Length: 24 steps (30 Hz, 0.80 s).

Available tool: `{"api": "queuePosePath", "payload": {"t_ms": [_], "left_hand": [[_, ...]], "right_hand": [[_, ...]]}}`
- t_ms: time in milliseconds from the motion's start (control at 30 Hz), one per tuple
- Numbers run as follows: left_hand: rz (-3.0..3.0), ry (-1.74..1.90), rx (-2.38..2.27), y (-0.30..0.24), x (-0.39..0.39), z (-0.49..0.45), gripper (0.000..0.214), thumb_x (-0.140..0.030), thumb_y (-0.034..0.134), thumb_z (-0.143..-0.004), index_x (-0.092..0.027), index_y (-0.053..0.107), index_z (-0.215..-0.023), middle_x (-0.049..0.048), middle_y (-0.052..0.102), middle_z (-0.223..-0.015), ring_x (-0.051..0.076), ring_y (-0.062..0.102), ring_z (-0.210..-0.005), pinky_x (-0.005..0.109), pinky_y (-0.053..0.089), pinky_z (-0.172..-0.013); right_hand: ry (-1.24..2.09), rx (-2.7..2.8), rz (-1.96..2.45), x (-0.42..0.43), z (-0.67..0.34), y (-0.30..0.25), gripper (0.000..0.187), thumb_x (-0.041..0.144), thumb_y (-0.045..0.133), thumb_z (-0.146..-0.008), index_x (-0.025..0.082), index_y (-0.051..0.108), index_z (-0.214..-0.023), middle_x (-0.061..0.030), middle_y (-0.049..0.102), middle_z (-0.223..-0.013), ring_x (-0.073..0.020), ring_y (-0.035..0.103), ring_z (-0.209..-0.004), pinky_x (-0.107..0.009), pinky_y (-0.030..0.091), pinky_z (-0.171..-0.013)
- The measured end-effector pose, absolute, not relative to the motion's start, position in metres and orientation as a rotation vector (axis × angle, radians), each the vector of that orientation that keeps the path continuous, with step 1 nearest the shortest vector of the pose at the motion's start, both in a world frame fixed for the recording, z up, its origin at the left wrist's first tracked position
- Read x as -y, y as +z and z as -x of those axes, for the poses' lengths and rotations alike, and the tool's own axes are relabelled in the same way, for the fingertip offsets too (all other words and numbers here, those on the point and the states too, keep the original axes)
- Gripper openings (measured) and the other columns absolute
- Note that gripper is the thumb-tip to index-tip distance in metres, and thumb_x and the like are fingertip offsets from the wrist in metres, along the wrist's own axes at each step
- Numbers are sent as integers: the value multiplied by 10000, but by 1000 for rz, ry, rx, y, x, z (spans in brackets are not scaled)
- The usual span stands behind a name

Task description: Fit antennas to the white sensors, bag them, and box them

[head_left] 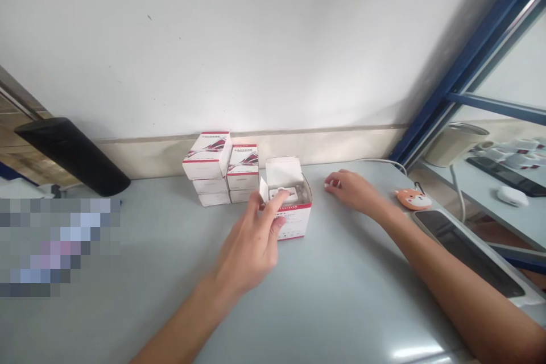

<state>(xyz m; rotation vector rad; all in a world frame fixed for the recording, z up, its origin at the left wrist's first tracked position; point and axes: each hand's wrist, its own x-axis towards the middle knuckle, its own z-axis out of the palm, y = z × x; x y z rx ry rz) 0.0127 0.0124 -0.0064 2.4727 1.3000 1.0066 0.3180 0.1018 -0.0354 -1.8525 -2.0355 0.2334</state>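
Note:
An open white-and-red cardboard box [294,222] stands on the grey table, its back flap raised and its left flap sticking up. White contents and clear plastic [302,192] show inside. My left hand [247,244] closes on its front left corner, thumb against the front wall and index finger over the top edge. To the right of the box, low over the table, my right hand [352,189] is closed in a pinch. Something small and white shows at its fingertips, too small to name. Left of the open box are stacked several closed boxes [207,153] with the same kind of print.
A black upright object [72,153] leans at the left. An orange animal-faced case [413,199] and a dark-screened device [469,250] lie at the right, near a blue frame [460,62] with glass. The wall [256,40] rises behind the boxes. A blurred patch covers the left edge.

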Motion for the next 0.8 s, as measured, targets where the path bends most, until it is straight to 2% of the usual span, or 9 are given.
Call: {"api": "queuePosePath", "payload": {"t_ms": [67, 133, 200, 267, 333, 433, 633, 800], "left_hand": [[-2501, 1031, -1300, -7, -12, -14, 416, -201, 433, -1067, -312, 478, -1466, 68, 576, -1098, 179, 642, -784, 265, 517, -575], [-2545, 1068, -1302, -9, -11, -15, 430, -193, 456, -1062, -307, 463, -1477, 79, 578, -1137, 181, 647, -802, 262, 515, -582], [-2610, 1120, -1288, -12, -10, -18, 463, -177, 481, -1053, -297, 443, -1499, 106, 570, -1224, 189, 660, -857, 267, 530, -619], [-2689, 1168, -1265, -15, -8, -21, 494, -160, 507, -1038, -282, 438, -1512, 135, 548, -1293, 211, 664, -928, 290, 554, -679], [-2764, 1211, -1235, -17, -7, -23, 519, -135, 527, -1017, -261, 443, -1513, 154, 533, -1312, 234, 656, -976, 319, 568, -724], [-2842, 1235, -1218, -18, -4, -26, 553, -108, 547, -988, -239, 446, -1515, 167, 527, -1285, 240, 640, -943, 331, 562, -704], [-2888, 1230, -1267, -19, -1, -29, 588, -90, 577, -954, -245, 465, -1510, 196, 507, -1319, 280, 648, -994, 378, 584, -755], [-2831, 1224, -1247, -16, 0, -30, 567, -112, 587, -975, -251, 473, -1514, 170, 520, -1283, 241, 638, -945, 355, 577, -746]], "right_hand": [[226, 2001, 1824, -97, -312, -24, 141, 253, 639, -982, 224, 766, -1036, -63, 761, -987, -229, 716, -883, -349, 535, -802], [173, 1942, 1712, -83, -299, -3, 185, 280, 604, -1027, 253, 724, -1166, -40, 762, -1056, -199, 716, -914, -333, 549, -847], [35, 1833, 1346, -60, -281, 20, 172, 270, 683, -997, 257, 704, -1167, -28, 761, -1031, -190, 720, -893, -327, 567, -850], [-160, 1847, 1050, -35, -262, 39, 152, 208, 696, -987, 263, 712, -1129, -30, 754, -1016, -187, 719, -881, -324, 577, -830], [-373, 1922, 887, -15, -249, 48, 284, 83, 634, -987, 269, 712, -1186, -43, 745, -1051, -179, 714, -894, -310, 571, -795], [-501, 2103, 845, -2, -245, 49, 442, -26, 486, -986, 253, 693, -1259, -71, 736, -1073, -200, 687, -914, -341, 563, -763], [-459, 2307, 952, -4, -258, 52, 391, 41, 414, -1031, 212, 728, -1189, -110, 743, -1104, -256, 657, -956, -449, 570, -802], [-433, 2315, 897, -3, -254, 51, 362, -7, 438, -1006, 179, 725, -1123, -102, 767, -1114, -255, 675, -982, -435, 547, -814]]}}
